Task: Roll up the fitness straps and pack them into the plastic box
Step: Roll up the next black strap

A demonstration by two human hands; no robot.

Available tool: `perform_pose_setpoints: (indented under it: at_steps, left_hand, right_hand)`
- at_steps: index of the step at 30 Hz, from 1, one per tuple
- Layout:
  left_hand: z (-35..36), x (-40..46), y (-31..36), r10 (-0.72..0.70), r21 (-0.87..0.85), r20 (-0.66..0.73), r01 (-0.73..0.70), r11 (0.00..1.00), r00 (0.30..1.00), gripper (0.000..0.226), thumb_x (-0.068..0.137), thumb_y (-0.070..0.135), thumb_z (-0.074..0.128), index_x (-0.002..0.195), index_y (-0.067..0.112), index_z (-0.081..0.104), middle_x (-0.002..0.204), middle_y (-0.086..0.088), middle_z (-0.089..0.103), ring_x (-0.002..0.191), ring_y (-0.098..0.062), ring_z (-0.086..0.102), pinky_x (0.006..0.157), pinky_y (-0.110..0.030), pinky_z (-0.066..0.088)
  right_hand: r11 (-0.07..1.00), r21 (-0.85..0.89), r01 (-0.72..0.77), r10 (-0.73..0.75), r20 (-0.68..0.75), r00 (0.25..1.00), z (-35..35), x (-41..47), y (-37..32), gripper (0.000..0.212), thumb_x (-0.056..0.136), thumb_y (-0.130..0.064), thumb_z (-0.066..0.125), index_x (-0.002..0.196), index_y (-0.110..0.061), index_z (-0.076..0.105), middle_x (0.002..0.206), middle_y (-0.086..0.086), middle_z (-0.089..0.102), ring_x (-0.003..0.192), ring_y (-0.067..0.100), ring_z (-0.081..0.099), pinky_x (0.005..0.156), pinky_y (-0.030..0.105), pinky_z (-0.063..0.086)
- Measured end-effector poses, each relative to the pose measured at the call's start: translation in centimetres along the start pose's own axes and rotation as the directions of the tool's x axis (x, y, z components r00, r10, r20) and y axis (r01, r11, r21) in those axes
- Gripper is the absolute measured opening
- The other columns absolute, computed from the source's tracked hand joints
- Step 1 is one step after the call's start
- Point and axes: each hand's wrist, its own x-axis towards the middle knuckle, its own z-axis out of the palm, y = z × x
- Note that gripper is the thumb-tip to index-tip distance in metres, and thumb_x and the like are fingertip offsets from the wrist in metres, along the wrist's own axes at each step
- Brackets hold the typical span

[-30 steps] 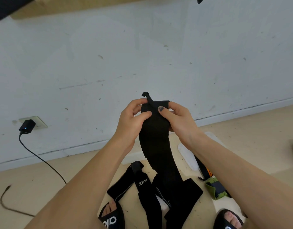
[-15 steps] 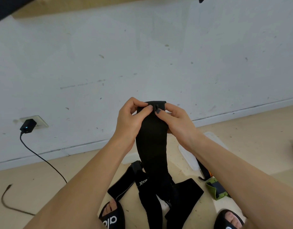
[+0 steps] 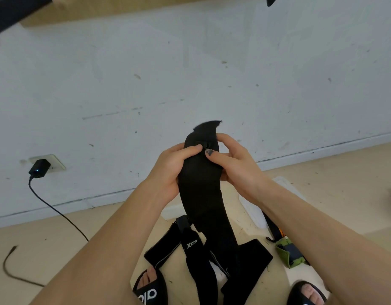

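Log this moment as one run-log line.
step: rolling strap | left hand: grips strap top | right hand: grips strap top | tail: hangs to floor | box: none seen

Both forearms extend forward, wrists converging at centre; left hand (image 3: 171, 166) curled, thumb pressed inward; right hand (image 3: 233, 166) curled opposite, dark-nailed thumb just beside the left thumb; both gripping.
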Motion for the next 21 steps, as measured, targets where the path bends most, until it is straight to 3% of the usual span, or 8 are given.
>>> perform_pose_setpoints:
  at_steps: [3,5,8,12,14,17,19,21]
  left_hand:
    - [0.0,0.2,-0.4,0.185,0.066,0.024,-0.186,0.98,0.983,0.026,0.096,0.004,0.064,0.117,0.019,0.072,0.111,-0.008,0.076,0.102,-0.027,0.075,0.085,-0.042,0.063]
    - [0.0,0.2,-0.6,0.3,0.154,0.037,-0.302,0.941,0.953,0.032,0.095,-0.006,0.056,0.1,0.02,0.072,0.104,-0.004,0.073,0.099,-0.027,0.072,0.082,-0.038,0.062]
    - [-0.4,0.4,-0.8,0.403,0.289,0.04,-0.396,0.872,0.915,0.044,0.089,-0.015,0.048,0.083,0.022,0.072,0.097,-0.003,0.07,0.093,-0.024,0.066,0.073,-0.033,0.058]
    - [-0.6,0.4,-0.7,0.49,0.433,0.041,-0.457,0.777,0.871,0.051,0.086,-0.012,0.044,0.082,0.026,0.077,0.098,0.005,0.074,0.102,-0.016,0.068,0.09,-0.036,0.056]
    - [-0.6,0.3,-0.7,0.502,0.469,0.046,-0.462,0.752,0.864,0.051,0.089,-0.008,0.043,0.085,0.026,0.08,0.103,0.004,0.075,0.107,-0.015,0.067,0.098,-0.04,0.055]
    - [-0.5,0.0,-0.5,0.421,0.37,0.046,-0.406,0.835,0.906,0.041,0.094,0.008,0.041,0.092,0.017,0.081,0.107,-0.002,0.076,0.11,-0.018,0.069,0.105,-0.046,0.053]
    - [-0.4,-0.2,-0.3,0.34,0.284,0.06,-0.342,0.896,0.939,0.037,0.094,0.025,0.045,0.095,0.014,0.08,0.11,-0.004,0.076,0.11,-0.02,0.069,0.105,-0.044,0.052]
    - [-0.4,-0.1,-0.5,0.32,0.302,0.058,-0.322,0.897,0.946,0.024,0.096,0.03,0.054,0.104,0.018,0.072,0.109,-0.008,0.073,0.108,-0.026,0.069,0.102,-0.047,0.054]
  right_hand:
    - [1.0,0.03,0.003,-0.004,0.03,1.0,-0.1,0.1,0.2,0.037,0.106,-0.008,0.053,0.136,-0.028,0.061,0.117,0.014,0.075,0.107,0.029,0.074,0.089,0.045,0.062]
    - [0.997,0.075,-0.03,0.028,0.025,0.999,-0.2,0.2,0.1,0.04,0.105,-0.006,0.052,0.133,-0.032,0.065,0.116,0.01,0.074,0.099,0.023,0.072,0.082,0.035,0.06]
    - [0.98,0.175,-0.099,0.088,0.067,0.994,-0.4,0.1,-0.4,0.039,0.103,-0.001,0.042,0.129,-0.017,0.068,0.098,0.008,0.069,0.076,0.02,0.058,0.063,0.025,0.053]
    - [0.925,0.336,-0.175,0.141,0.125,0.982,-0.7,-0.1,-0.9,0.042,0.102,-0.015,0.034,0.125,-0.003,0.067,0.092,0.015,0.069,0.069,0.02,0.067,0.062,0.028,0.056]
    - [0.95,0.272,-0.153,0.14,0.067,0.988,-0.7,0.0,-0.9,0.038,0.107,-0.023,0.04,0.117,-0.005,0.072,0.084,0.01,0.07,0.068,0.017,0.067,0.061,0.026,0.055]
    - [0.993,0.093,-0.075,0.079,-0.047,0.996,-0.5,0.2,-0.5,0.025,0.105,-0.009,0.05,0.114,-0.009,0.073,0.093,0.002,0.073,0.079,0.013,0.067,0.062,0.023,0.055]
    - [0.999,0.004,-0.038,0.038,-0.085,0.996,-0.5,0.2,-0.2,0.025,0.104,-0.007,0.054,0.122,-0.015,0.069,0.098,0.007,0.074,0.083,0.016,0.069,0.07,0.03,0.061]
    - [0.999,-0.042,-0.02,0.015,-0.114,0.993,-0.4,0.2,0.0,0.03,0.104,-0.01,0.058,0.132,-0.021,0.062,0.1,0.017,0.076,0.087,0.024,0.074,0.081,0.04,0.063]
